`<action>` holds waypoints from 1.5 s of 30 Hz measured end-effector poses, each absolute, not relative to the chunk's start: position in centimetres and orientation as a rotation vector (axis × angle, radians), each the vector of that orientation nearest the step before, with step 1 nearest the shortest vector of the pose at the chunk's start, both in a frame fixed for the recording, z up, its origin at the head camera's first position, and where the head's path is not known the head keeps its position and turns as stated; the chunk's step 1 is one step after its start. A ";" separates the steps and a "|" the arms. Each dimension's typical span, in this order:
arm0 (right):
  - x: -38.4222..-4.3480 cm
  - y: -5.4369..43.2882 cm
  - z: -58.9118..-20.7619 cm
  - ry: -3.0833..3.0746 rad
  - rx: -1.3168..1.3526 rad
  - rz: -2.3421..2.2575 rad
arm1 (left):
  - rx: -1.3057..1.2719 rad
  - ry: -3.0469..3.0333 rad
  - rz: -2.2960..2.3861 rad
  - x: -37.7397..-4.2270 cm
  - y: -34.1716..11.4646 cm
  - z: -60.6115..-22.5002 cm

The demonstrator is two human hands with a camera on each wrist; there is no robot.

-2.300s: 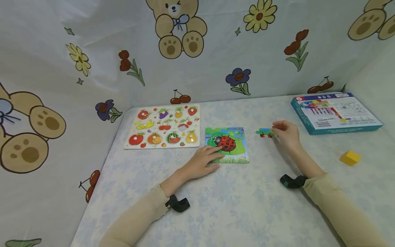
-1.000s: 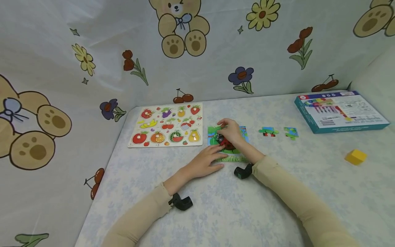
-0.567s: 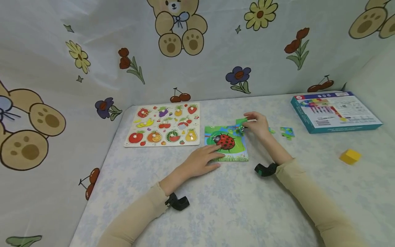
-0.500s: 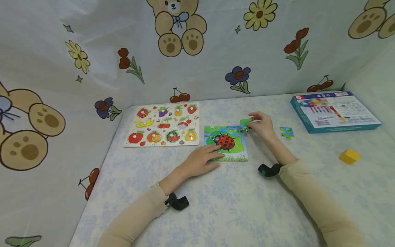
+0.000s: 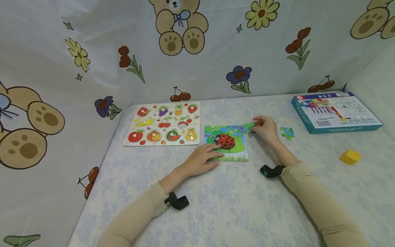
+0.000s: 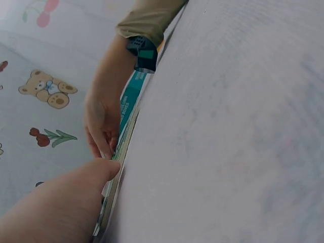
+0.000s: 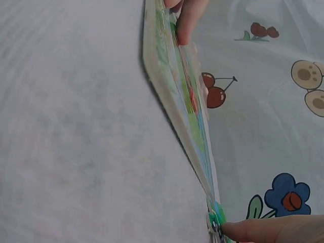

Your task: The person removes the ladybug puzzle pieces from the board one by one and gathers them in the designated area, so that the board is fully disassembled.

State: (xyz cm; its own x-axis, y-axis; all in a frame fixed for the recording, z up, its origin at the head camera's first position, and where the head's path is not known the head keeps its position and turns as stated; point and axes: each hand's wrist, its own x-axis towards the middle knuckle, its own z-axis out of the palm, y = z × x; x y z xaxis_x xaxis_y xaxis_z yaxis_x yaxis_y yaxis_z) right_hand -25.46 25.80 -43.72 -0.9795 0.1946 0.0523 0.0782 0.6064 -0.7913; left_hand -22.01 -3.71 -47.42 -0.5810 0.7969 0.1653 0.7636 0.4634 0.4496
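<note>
A square ladybug jigsaw puzzle (image 5: 237,153) lies in the middle of the table. My left hand (image 5: 200,161) rests on its left part, fingers extended over the picture. Just past the puzzle's upper right corner, my right hand (image 5: 266,130) pinches a green jigsaw piece (image 5: 248,127) between thumb and fingers. That piece (image 7: 218,215) shows at the board's far end in the right wrist view, by my right thumb (image 7: 263,230). Right of my right hand lies a loose blue-green jigsaw piece (image 5: 287,132). Another loose piece is hidden behind that hand.
A fruit peg board (image 5: 162,125) lies at the back left. At the back right is a flat teal-edged box (image 5: 336,113), with a yellow block (image 5: 350,157) in front of it. A patterned curtain (image 5: 213,75) stands behind the table.
My right hand has gone from the loose pieces on the right to the puzzle, taken hold of a green piece there and drawn it rightward. My left hand stays on the puzzle.
</note>
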 end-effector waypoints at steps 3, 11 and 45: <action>-25.5 25.8 -43.9 -2.700 -0.196 1.303 | 1.398 2.627 0.750 -22.1 -3.7 -47.4; -24.9 26.0 -43.2 -2.712 -0.103 1.257 | 1.397 2.611 0.770 -22.0 -3.6 -47.3; -21.9 23.0 -44.2 -2.768 0.338 1.464 | 1.411 2.645 0.591 -21.8 -3.7 -46.8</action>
